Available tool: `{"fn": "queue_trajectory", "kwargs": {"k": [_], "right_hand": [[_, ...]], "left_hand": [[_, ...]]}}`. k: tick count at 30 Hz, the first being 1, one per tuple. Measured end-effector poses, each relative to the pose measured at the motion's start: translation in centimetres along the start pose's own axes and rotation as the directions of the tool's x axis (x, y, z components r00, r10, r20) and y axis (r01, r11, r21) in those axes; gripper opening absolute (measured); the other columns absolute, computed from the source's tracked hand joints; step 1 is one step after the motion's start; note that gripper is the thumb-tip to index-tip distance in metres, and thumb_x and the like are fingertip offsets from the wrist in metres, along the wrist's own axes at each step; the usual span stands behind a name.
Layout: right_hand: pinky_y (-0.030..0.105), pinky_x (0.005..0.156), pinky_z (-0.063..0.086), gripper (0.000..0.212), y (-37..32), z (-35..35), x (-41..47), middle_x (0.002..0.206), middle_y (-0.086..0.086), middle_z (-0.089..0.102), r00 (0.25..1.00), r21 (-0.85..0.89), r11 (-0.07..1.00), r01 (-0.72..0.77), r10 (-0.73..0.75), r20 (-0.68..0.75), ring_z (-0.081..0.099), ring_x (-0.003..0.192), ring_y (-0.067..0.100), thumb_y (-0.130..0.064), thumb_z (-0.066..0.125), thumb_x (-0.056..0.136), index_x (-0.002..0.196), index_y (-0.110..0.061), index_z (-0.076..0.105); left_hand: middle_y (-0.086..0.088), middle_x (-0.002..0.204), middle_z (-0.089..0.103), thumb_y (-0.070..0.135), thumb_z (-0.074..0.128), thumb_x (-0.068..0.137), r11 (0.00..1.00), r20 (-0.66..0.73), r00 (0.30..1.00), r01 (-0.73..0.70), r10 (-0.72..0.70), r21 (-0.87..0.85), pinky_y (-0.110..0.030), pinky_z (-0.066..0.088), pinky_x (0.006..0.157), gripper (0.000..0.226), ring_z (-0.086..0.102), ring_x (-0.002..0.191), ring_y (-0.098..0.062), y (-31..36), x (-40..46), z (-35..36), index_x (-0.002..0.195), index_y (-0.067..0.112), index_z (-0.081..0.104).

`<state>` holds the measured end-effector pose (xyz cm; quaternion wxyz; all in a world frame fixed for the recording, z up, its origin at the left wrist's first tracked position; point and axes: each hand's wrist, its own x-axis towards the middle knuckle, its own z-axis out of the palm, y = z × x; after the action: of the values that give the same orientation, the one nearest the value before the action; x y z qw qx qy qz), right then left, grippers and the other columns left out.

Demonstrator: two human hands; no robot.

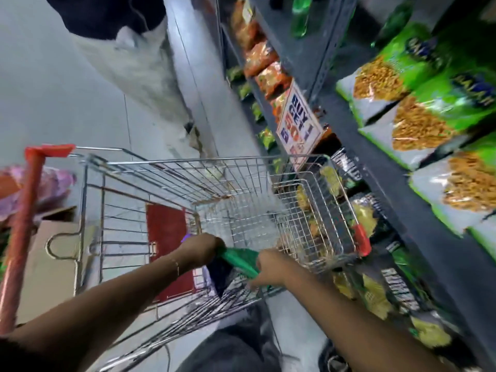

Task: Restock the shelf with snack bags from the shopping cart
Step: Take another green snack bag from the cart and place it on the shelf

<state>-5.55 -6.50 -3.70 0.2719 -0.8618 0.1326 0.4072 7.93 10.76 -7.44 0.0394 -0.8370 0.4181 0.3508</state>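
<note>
A metal wire shopping cart (166, 167) with a red handle (21, 232) fills the middle of the view, tilted in frame. Both of my hands reach into its near end. My left hand (200, 248) and my right hand (271, 265) both grip a green snack bag (239, 260) whose dark lower part hangs over the cart's wires. The rest of the cart basket looks bare. The dark shelf (418, 210) runs along the right, with green snack bags (418, 84) on an upper level and black and yellow bags (375, 291) lower down.
A "buy 1 get 1" sign (299, 122) hangs off the shelf edge by orange snack bags (265, 68). Another person (128, 41) stands beyond the cart at top left. A cardboard box (53, 237) and a pink bag (53, 183) sit left of the cart.
</note>
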Motion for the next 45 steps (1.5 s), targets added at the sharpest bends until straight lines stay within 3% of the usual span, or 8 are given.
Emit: {"fn": "queue_trajectory", "kwargs": {"k": [7, 14, 18, 24, 29, 32, 36, 45], "right_hand": [[0.038, 0.074, 0.056, 0.018, 0.4, -1.4, -0.5, 0.09, 0.012, 0.068, 0.971, -0.13, 0.988, -0.086, 0.054, -0.231, 0.067, 0.082, 0.029, -0.005, 0.054, 0.089, 0.104, -0.004, 0.066], [0.03, 0.052, 0.05, 0.015, -0.1, -11.1, -9.4, 0.068, -0.003, 0.062, 0.814, -0.069, 0.995, 0.072, -0.099, -0.573, 0.058, 0.058, 0.019, -0.019, 0.055, 0.093, 0.095, -0.02, 0.07], [0.038, 0.062, 0.054, 0.02, -2.6, -16.5, -18.2, 0.077, 0.004, 0.073, 0.519, -0.114, 0.975, 0.192, -0.2, -0.831, 0.066, 0.073, 0.028, -0.038, 0.054, 0.09, 0.098, -0.025, 0.067], [0.042, 0.061, 0.05, 0.014, -5.4, -24.2, -34.9, 0.068, 0.006, 0.067, -0.093, -0.236, 0.877, 0.418, -0.217, -0.972, 0.06, 0.063, 0.022, -0.031, 0.061, 0.085, 0.082, -0.018, 0.065], [0.037, 0.063, 0.053, 0.024, -4.4, -28.6, -45.7, 0.083, 0.014, 0.068, -0.39, -0.322, 0.81, 0.491, -0.126, -0.912, 0.057, 0.072, 0.006, -0.018, 0.067, 0.085, 0.098, 0.001, 0.062], [0.018, 0.071, 0.055, 0.065, -1.9, -26.7, -49.5, 0.115, 0.007, 0.069, -0.298, -0.219, 0.678, 0.702, 0.0, -0.955, 0.069, 0.093, 0.007, -0.015, 0.076, 0.076, 0.13, -0.01, 0.04], [0.034, 0.093, 0.056, 0.08, 4.1, -20.5, -47.8, 0.12, -0.001, 0.071, -0.038, 0.067, 0.798, 0.6, 0.112, -0.993, 0.068, 0.11, 0.015, -0.015, 0.092, 0.058, 0.125, -0.027, 0.05], [0.044, 0.096, 0.054, 0.1, 13.4, -18.5, -47.3, 0.128, -0.008, 0.065, -0.258, 0.293, 0.795, 0.532, 0.481, -0.838, 0.062, 0.118, 0.016, -0.037, 0.095, 0.045, 0.13, -0.032, 0.043]], "left_hand": [[-0.007, 0.101, 0.075, 0.017, 0.053, 0.082, 0.997, -0.172, 0.982, -0.071, 0.074, 0.023, -0.035, 0.056, 0.073, 0.027, 0.069, 0.095, -0.031, -0.4, 1.3, -3.1, 0.103, 0.021, 0.069], [0.004, 0.072, 0.078, 0.016, 0.076, 0.079, 0.736, -0.615, 0.789, -0.416, 0.0, -0.534, -0.023, 0.055, 0.061, 0.007, 0.071, 0.065, -0.008, 1.2, -3.5, -13.7, 0.076, 0.021, 0.079], [0.016, 0.078, 0.078, 0.003, 0.083, 0.063, 0.313, -0.726, 0.685, -0.677, -0.062, -0.666, -0.011, 0.053, 0.07, 0.035, 0.069, 0.074, 0.004, 4.9, -6.9, -19.6, 0.091, 0.019, 0.072], [0.024, 0.089, 0.076, 0.049, 0.094, 0.022, 0.308, -0.763, 0.631, -0.76, 0.14, -0.572, -0.013, 0.053, 0.077, 0.09, 0.069, 0.086, 0.004, 15.4, -9.7, -25.5, 0.1, 0.016, 0.061], [0.035, 0.064, 0.069, -0.002, 0.094, 0.044, 0.226, -0.869, 0.415, -0.904, 0.27, -0.362, -0.001, 0.043, 0.052, 0.056, 0.067, 0.061, 0.0, 24.8, -12.4, -30.8, 0.079, 0.019, 0.055], [0.019, 0.088, 0.078, -0.015, 0.087, 0.044, 0.017, -0.881, 0.303, -0.948, 0.363, -0.319, -0.01, 0.054, 0.066, 0.073, 0.073, 0.082, 0.0, 30.5, -12.5, -34.5, 0.104, 0.017, 0.059], [0.003, 0.097, 0.079, 0.027, 0.097, 0.036, -0.164, -0.839, 0.194, -0.935, 0.508, -0.316, -0.023, 0.057, 0.072, 0.088, 0.074, 0.09, -0.014, 37.4, -12.9, -38.1, 0.113, 0.01, 0.058], [0.001, 0.113, 0.073, 0.01, 0.085, 0.063, -0.087, -0.611, 0.273, -0.866, 0.743, -0.492, -0.016, 0.055, 0.078, 0.071, 0.069, 0.102, -0.006, 48.5, -9.6, -39.3, 0.123, 0.018, 0.048]]}}
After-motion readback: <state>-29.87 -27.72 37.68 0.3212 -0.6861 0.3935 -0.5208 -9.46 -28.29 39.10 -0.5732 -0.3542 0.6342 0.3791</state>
